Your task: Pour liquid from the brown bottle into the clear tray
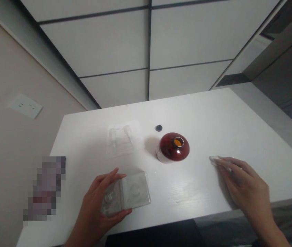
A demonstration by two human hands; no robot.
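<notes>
My left hand (99,199) grips a clear plastic case (137,190) by its near and far edges, low over the front of the table. The case is hinged open, with round raised shapes in both halves. At the right, my right hand (243,181) is closed in a pinch on a crumpled white wipe (216,160), which touches or nearly touches the tabletop. Between the hands and farther back stands a dark red-brown bottle (170,151), upright and uncapped, orange showing through its mouth. Behind it lies a small black cap (159,128).
A thin see-through plastic packet (121,140) lies flat on the white table (202,113), left of the bottle. A blurred-out object (45,188) is at the left edge. White panels stand behind the table, and a wall socket (26,105) is on the left wall.
</notes>
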